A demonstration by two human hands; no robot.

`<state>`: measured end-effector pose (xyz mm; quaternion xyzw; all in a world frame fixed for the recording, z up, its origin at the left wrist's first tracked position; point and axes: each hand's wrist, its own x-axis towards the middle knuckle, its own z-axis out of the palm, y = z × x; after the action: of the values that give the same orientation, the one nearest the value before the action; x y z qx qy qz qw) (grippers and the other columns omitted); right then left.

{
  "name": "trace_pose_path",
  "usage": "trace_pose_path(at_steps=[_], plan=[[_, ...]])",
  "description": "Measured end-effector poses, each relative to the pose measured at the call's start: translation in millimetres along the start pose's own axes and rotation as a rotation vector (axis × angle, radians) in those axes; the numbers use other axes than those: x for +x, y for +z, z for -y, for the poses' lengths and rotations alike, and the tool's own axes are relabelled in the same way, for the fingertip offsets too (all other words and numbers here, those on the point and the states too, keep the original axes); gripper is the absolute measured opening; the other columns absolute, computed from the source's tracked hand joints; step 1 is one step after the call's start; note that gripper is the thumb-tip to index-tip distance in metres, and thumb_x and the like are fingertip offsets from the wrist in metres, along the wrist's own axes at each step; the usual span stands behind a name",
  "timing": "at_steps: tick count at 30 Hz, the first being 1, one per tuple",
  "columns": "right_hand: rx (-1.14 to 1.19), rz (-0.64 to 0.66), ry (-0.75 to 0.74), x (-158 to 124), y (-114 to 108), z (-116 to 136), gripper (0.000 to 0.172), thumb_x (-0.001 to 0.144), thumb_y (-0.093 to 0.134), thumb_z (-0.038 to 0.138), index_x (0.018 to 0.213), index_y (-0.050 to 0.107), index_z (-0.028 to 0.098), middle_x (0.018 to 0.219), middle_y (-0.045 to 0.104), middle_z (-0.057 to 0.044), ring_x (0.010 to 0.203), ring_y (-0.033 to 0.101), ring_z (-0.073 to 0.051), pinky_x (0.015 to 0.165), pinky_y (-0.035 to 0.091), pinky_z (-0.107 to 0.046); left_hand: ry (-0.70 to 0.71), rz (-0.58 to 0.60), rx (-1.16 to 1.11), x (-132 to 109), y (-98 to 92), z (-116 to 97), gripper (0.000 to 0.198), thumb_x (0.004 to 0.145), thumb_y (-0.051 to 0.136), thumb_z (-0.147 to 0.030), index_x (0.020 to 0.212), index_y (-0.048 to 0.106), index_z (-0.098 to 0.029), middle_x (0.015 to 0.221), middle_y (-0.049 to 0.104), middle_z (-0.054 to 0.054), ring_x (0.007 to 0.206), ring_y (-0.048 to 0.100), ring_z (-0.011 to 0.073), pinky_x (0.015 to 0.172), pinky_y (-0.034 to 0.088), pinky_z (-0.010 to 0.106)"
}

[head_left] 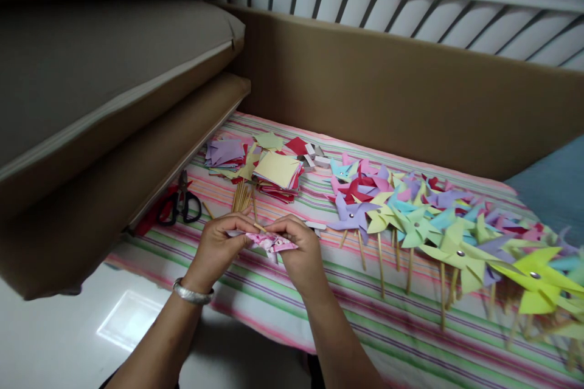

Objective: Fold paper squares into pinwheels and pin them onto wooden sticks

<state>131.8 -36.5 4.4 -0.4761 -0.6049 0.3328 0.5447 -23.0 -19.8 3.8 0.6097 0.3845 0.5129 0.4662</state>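
Observation:
A small pink-and-white patterned paper pinwheel (272,244) is held between my two hands, its folded points facing down and to the right. My left hand (227,238) is closed on its left side, thumb and fingers pinching. The fingers of my right hand (300,244) close on its right side. A thin wooden stick (260,227) shows its end against the paper between my fingertips. Just beyond my left hand lies a bundle of wooden sticks (241,196). Part of the paper is covered by my fingers.
Many finished pinwheels (416,226) on sticks fill the right. Square paper stacks (277,171) and purple sheets (224,152) lie behind, beside small boxes (314,159). Black-handled scissors (182,203) rest at left on the striped cloth (255,304). Folded cushions (114,73) overhang the left side.

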Motion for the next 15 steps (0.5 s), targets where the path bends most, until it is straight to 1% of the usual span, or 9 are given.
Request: trace_pose_path(at_steps=[6,12,15], plan=[[-0.045,0.004,-0.021,-0.2,0.8,5.2,0.013,0.069,0.062,0.009,0.069,0.068,0.02,0.068,0.061,-0.002,0.067,0.058,-0.016,0.062,0.044,-0.028,0.019,0.007,-0.025,0.9,0.3,2.9,0.007,0.07,0.068,-0.017,0.064,0.069,-0.02,0.07,0.07,0.001,0.07,0.064,0.016,0.099,0.036,0.04],[-0.034,0.007,-0.022,-0.8,1.2,4.8,0.011,0.07,0.063,0.01,0.071,0.068,0.02,0.07,0.06,-0.002,0.069,0.058,-0.016,0.063,0.044,-0.028,0.005,-0.006,-0.031,0.9,-0.2,1.9,0.006,0.069,0.068,-0.015,0.065,0.068,-0.02,0.072,0.07,0.001,0.072,0.065,0.0157,0.101,0.034,0.039],[-0.012,0.003,-0.022,-1.0,1.2,3.2,0.01,0.07,0.064,0.011,0.073,0.067,0.02,0.073,0.06,-0.002,0.069,0.058,-0.016,0.063,0.045,-0.027,-0.002,-0.021,-0.011,0.5,0.0,2.8,0.005,0.069,0.068,-0.015,0.067,0.068,-0.02,0.075,0.07,0.001,0.075,0.064,0.0157,0.098,0.037,0.037]])
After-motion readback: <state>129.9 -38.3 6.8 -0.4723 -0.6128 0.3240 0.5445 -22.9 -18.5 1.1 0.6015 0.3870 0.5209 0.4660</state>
